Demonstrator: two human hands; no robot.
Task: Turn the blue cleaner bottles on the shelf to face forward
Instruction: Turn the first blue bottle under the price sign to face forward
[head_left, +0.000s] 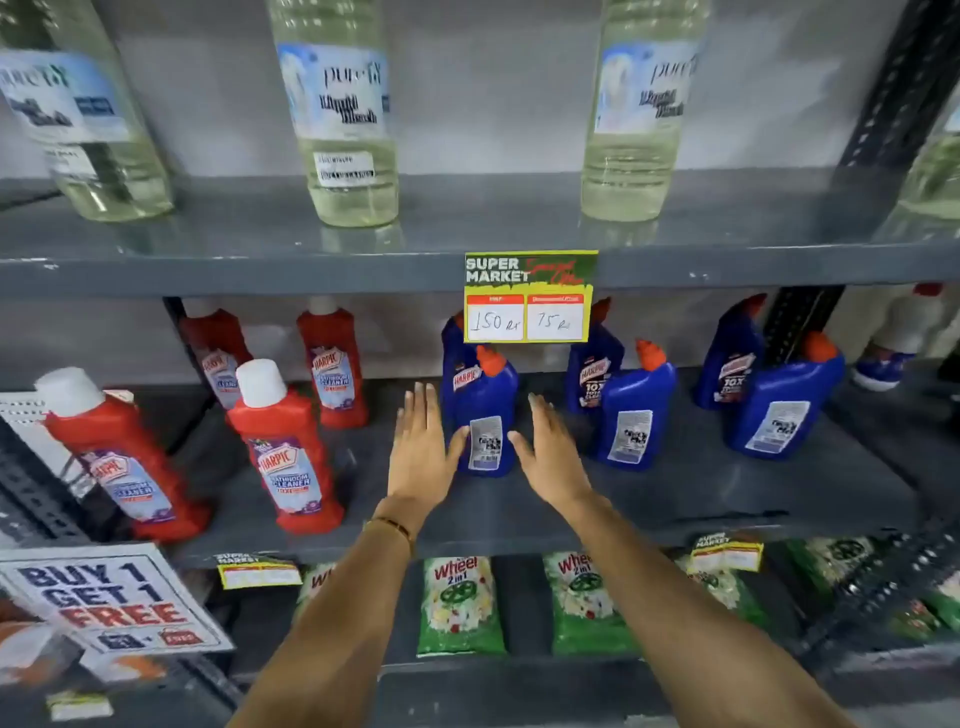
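Several blue cleaner bottles with red caps stand on the grey middle shelf (675, 499). Three front ones show their white back labels: one at the centre (485, 415), one to its right (631, 415), one further right (779, 405). Behind them stand blue bottles (592, 364) with front labels showing. My left hand (423, 447) and my right hand (550, 452) reach in with straight fingers on either side of the centre bottle. The left thumb touches its lower left side; the right thumb lies at its lower right side.
Red cleaner bottles (285, 452) stand on the left of the same shelf. A price tag (530, 296) hangs from the upper shelf edge over the blue bottles. Clear liquid bottles (337, 114) stand above. Green detergent packets (462, 603) lie below. A promotional sign (104, 597) sits lower left.
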